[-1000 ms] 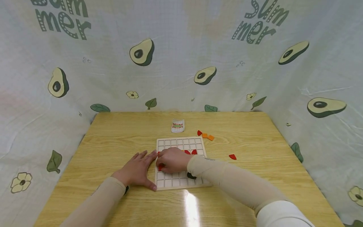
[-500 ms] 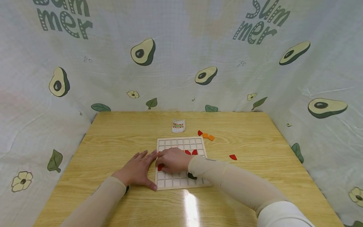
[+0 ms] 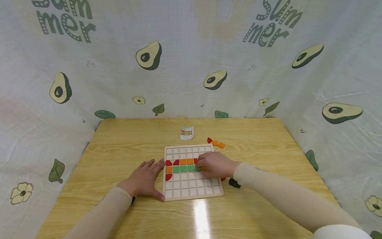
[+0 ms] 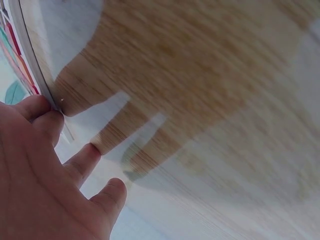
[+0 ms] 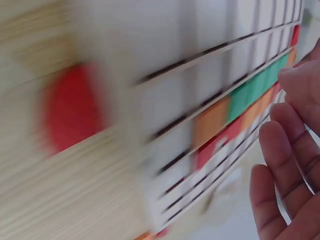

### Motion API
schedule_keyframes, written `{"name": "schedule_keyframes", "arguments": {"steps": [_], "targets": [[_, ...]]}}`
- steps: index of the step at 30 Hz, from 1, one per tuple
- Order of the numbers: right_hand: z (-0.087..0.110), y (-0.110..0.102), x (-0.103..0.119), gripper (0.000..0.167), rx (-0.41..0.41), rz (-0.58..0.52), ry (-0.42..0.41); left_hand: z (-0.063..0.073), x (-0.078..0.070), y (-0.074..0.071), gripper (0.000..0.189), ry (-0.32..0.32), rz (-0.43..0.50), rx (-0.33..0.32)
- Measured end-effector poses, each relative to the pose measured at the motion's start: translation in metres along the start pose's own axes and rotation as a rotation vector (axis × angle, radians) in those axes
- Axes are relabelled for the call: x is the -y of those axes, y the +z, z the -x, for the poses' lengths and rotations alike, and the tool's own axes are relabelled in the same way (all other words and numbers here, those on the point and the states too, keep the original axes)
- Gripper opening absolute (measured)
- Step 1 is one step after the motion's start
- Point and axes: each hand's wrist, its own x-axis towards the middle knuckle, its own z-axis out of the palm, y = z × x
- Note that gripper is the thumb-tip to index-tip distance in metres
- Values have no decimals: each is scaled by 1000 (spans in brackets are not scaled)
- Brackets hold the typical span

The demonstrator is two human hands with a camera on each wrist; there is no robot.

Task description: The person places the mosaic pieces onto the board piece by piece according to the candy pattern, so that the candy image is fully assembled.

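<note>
The gridded board (image 3: 185, 184) lies on the wooden surface (image 3: 128, 139), between the two hands. The left hand (image 3: 144, 179) has its fingers spread and released, touching the board's left edge. The right hand (image 3: 218, 165) is over the board's right part, its fingers loosely bent, with nothing visible in them. A row of green squares (image 3: 183, 168) sits in the grid, with orange squares (image 3: 186, 161) and red rounded pieces (image 3: 168, 177) around it. One loose red piece (image 5: 75, 110) lies just beside the right edge. Beyond the board rests a small patterned card (image 3: 187, 133).
</note>
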Motion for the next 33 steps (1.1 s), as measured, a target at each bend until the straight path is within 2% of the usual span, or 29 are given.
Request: {"name": "schedule_keyframes", "arguments": {"steps": [7,11,14,19,23,33], "targets": [[65,-6,-30,21,-40,-26,163,0,1,0,136,-15,-9,3],[86,-2,-38,21,-36,-43,222,2,1,-1,136,-14,-16,10],[90,4,-37,22,-27,-67,231,2,2,0,136,-10,-8,2],[88,18,-29,21,-21,-87,196,0,2,5,136,-8,6,1],[89,22,-26,15,-39,-57,205,-1,2,10,137,-10,11,-9],[96,27,-33,15,-96,28,201,-3,2,2,137,-3,-5,10]]}}
